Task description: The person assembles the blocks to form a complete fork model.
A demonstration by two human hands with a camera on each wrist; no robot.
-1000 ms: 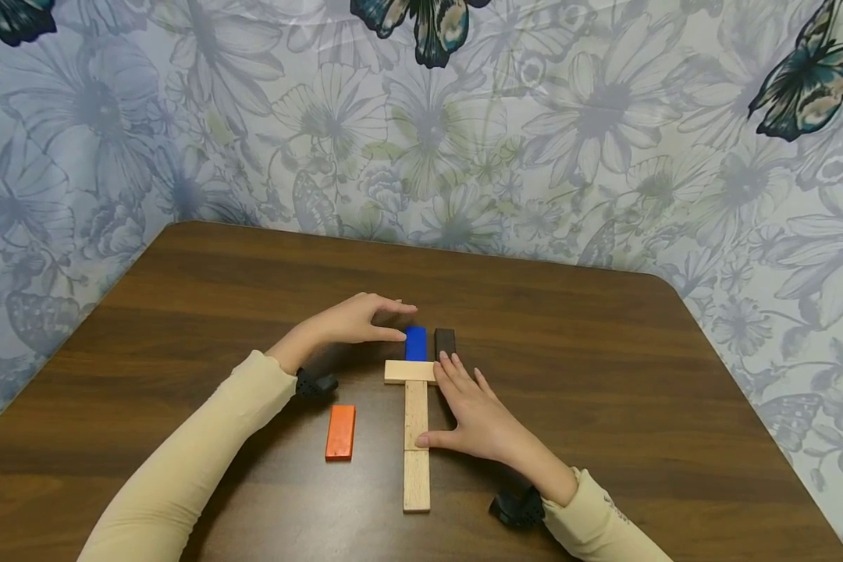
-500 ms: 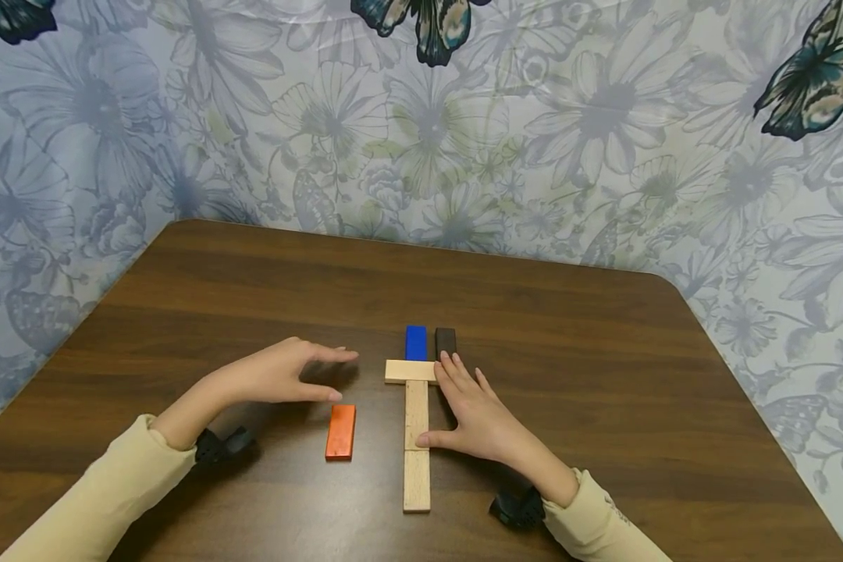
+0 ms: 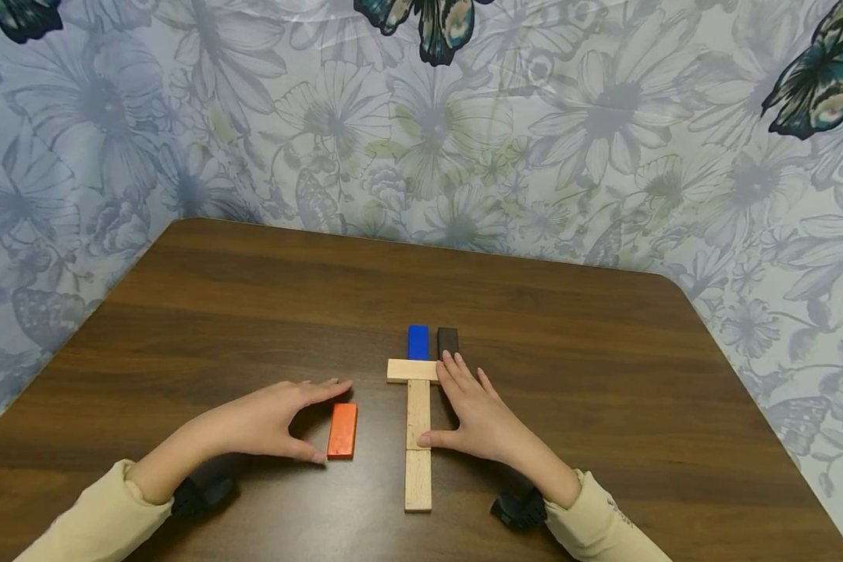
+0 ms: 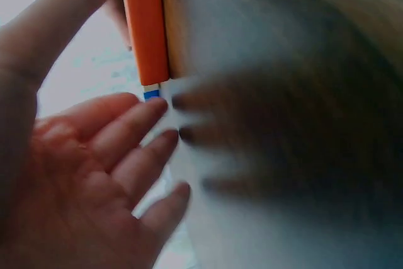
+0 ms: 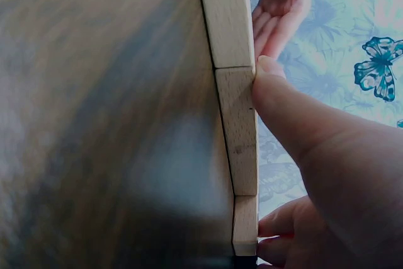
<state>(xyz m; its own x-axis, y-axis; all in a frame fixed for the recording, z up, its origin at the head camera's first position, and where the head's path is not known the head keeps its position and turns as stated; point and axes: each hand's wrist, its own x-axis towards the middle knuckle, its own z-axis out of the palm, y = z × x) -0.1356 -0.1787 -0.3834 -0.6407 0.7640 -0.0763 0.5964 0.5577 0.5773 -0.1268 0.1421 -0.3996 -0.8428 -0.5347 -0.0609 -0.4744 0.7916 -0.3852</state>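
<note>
My left hand (image 3: 270,420) reaches around an orange wooden block (image 3: 342,431) lying flat on the table. Its thumb is by the block's near left corner and its forefinger beyond the far end; whether they touch it I cannot tell. Two plain wooden blocks lie end to end, a near one (image 3: 417,480) and a farther one (image 3: 417,402), and a plain crosswise block (image 3: 410,371) tops them like a T. My right hand (image 3: 485,425) rests beside them, thumb on the farther block, fingertips on the crosswise block's right end.
Beyond the crosswise block lie a blue block (image 3: 417,342) and, to its right with a gap, a black block (image 3: 448,340). All stand on a brown wooden table (image 3: 569,343). A patterned floral wall (image 3: 421,156) rises behind its far edge.
My left hand has drawn back from the blue block toward me and to the left, down to the orange block. The right hand and the blocks have stayed in place.
</note>
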